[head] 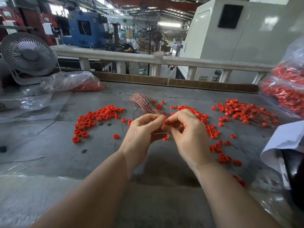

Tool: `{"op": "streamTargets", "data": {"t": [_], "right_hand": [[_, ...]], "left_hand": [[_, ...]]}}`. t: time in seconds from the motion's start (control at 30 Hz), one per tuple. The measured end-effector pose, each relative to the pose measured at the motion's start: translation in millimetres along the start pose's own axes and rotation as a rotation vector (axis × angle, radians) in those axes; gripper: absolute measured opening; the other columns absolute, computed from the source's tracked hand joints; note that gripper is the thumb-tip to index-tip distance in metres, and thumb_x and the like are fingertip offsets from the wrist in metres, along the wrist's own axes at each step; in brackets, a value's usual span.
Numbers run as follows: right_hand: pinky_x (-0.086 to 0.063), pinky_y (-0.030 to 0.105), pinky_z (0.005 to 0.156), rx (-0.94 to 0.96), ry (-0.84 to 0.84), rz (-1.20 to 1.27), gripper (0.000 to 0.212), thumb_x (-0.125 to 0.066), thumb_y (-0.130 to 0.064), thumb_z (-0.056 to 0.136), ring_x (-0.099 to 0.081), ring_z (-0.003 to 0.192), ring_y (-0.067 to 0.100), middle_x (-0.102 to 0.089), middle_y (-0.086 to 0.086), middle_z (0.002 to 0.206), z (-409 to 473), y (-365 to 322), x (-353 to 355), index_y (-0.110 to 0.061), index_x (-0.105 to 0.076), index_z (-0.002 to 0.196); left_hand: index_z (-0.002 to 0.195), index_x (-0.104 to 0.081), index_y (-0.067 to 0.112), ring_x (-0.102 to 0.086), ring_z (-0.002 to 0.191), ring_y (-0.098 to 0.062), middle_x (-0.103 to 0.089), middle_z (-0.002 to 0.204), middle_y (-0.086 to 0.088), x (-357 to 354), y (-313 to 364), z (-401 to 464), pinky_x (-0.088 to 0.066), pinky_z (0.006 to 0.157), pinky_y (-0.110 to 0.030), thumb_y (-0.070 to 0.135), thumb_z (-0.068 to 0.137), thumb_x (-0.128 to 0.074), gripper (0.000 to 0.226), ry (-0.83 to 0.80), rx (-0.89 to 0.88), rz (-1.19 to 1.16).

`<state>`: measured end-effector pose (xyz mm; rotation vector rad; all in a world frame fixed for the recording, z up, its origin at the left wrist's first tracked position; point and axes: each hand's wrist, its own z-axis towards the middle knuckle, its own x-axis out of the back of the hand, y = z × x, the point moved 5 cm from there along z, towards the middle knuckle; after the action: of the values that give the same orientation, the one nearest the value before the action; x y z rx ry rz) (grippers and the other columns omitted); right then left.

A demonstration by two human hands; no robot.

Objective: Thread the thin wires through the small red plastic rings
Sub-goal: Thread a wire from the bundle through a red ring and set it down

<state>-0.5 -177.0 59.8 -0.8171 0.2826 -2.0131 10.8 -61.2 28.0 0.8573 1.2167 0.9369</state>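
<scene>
Both hands meet above the grey table (65, 153), the left hand (141, 134) gripping one bundle of thin coppery wires (144, 104), the right hand (185, 132) pinching a small red plastic ring (166, 123), with three loose heaps of rings (97, 119) and two clear bags (70, 81) around.

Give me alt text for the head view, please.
Two bare hands meet over a grey table: the left hand pinches a thin wire while the right hand holds a red ring. Loose rings and a wire bundle lie beyond.
</scene>
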Motion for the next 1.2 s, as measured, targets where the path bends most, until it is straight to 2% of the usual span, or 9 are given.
{"op": "streamTargets", "data": {"t": [0.07, 0.17, 0.27, 0.47, 0.7, 0.8, 0.93, 1.1, 1.2], "right_hand": [[-0.049, 0.025, 0.063, 0.010, -0.009, -0.015, 0.013, -0.074, 0.001, 0.072, -0.054, 0.068, 0.010, -0.058, -0.001, 0.077, -0.7, -1.1, 0.2, -0.007, -0.066, 0.077], [-0.043, 0.011, 0.066, -0.023, 0.012, 0.007, 0.020, -0.077, -0.001, 0.069, -0.053, 0.068, 0.004, -0.058, -0.004, 0.079, -0.7, -0.1, 0.6, -0.011, -0.066, 0.083], [-0.040, 0.007, 0.068, -0.070, 0.058, 0.035, 0.027, -0.077, 0.000, 0.068, -0.056, 0.071, 0.008, -0.057, -0.006, 0.081, 1.1, 3.9, 3.3, -0.014, -0.065, 0.088], [-0.048, 0.021, 0.067, -0.010, 0.106, 0.017, 0.017, -0.067, 0.003, 0.075, -0.053, 0.067, 0.008, -0.058, -0.003, 0.081, 0.2, 0.3, 6.3, -0.009, -0.065, 0.087], [-0.045, 0.014, 0.066, 0.030, 0.131, 0.005, 0.015, -0.063, 0.003, 0.076, -0.052, 0.070, 0.004, -0.057, -0.006, 0.081, -0.3, -0.8, 7.1, -0.009, -0.065, 0.085], [-0.044, 0.012, 0.065, 0.041, 0.142, 0.000, 0.014, -0.063, 0.001, 0.077, -0.051, 0.069, 0.004, -0.056, -0.007, 0.080, -0.2, -1.5, 8.1, -0.010, -0.064, 0.084], [-0.046, 0.019, 0.065, 0.042, 0.128, -0.013, 0.007, -0.065, -0.004, 0.078, -0.052, 0.068, 0.007, -0.056, -0.005, 0.079, -0.5, -2.3, 8.1, -0.010, -0.064, 0.082], [-0.046, 0.026, 0.065, 0.013, 0.098, -0.040, 0.007, -0.067, -0.001, 0.078, -0.054, 0.067, 0.012, -0.058, -0.001, 0.077, 0.6, -0.7, 6.1, -0.008, -0.065, 0.079], [-0.046, 0.028, 0.064, 0.011, 0.057, -0.041, 0.007, -0.066, -0.001, 0.078, -0.054, 0.068, 0.014, -0.060, 0.001, 0.077, -0.5, -1.5, 4.2, -0.007, -0.065, 0.077]], "left_hand": [[0.078, -0.064, 0.006, -0.064, 0.058, -0.011, -0.069, 0.067, -0.005, 0.5, -1.6, 1.2, -0.053, 0.056, -0.020, 0.005, 0.081, -0.060, 0.004, 0.007, 0.020, -0.050], [0.078, -0.062, 0.005, -0.063, 0.054, -0.010, -0.068, 0.065, -0.004, 3.5, -2.8, 3.2, -0.055, 0.058, -0.019, -0.002, 0.082, -0.056, 0.010, 0.036, 0.042, -0.124], [0.080, -0.062, 0.006, -0.065, 0.058, -0.009, -0.070, 0.068, -0.004, 4.6, -4.2, 3.8, -0.056, 0.063, -0.021, -0.005, 0.084, -0.053, 0.015, 0.033, 0.066, -0.190], [0.077, -0.065, 0.011, -0.068, 0.063, -0.012, -0.072, 0.073, -0.006, 4.7, -4.7, 3.8, -0.057, 0.060, -0.021, -0.004, 0.084, -0.052, 0.022, 0.006, 0.099, -0.243], [0.080, -0.063, 0.008, -0.067, 0.059, -0.015, -0.071, 0.071, -0.010, 2.6, -4.3, 4.7, -0.056, 0.059, -0.021, -0.002, 0.069, -0.057, 0.016, -0.015, 0.094, -0.326], [0.073, -0.068, 0.010, -0.067, 0.059, -0.014, -0.070, 0.071, -0.010, 1.6, -3.6, 4.6, -0.056, 0.059, -0.021, -0.007, 0.080, -0.053, 0.023, -0.031, 0.095, -0.308], [0.067, -0.074, 0.009, -0.066, 0.059, -0.012, -0.070, 0.070, -0.008, 1.2, -4.0, 4.6, -0.056, 0.060, -0.019, -0.007, 0.087, -0.048, 0.036, -0.029, 0.096, -0.274], [0.072, -0.072, 0.005, -0.065, 0.060, -0.010, -0.069, 0.069, -0.007, 0.2, -4.1, 5.4, -0.055, 0.062, -0.017, 0.002, 0.075, -0.058, 0.015, -0.014, 0.096, -0.275], [0.077, -0.065, 0.003, -0.066, 0.060, -0.010, -0.070, 0.068, -0.007, 2.5, -8.1, 5.4, -0.054, 0.060, -0.017, -0.003, 0.074, -0.058, 0.009, 0.028, 0.092, -0.223]]}}
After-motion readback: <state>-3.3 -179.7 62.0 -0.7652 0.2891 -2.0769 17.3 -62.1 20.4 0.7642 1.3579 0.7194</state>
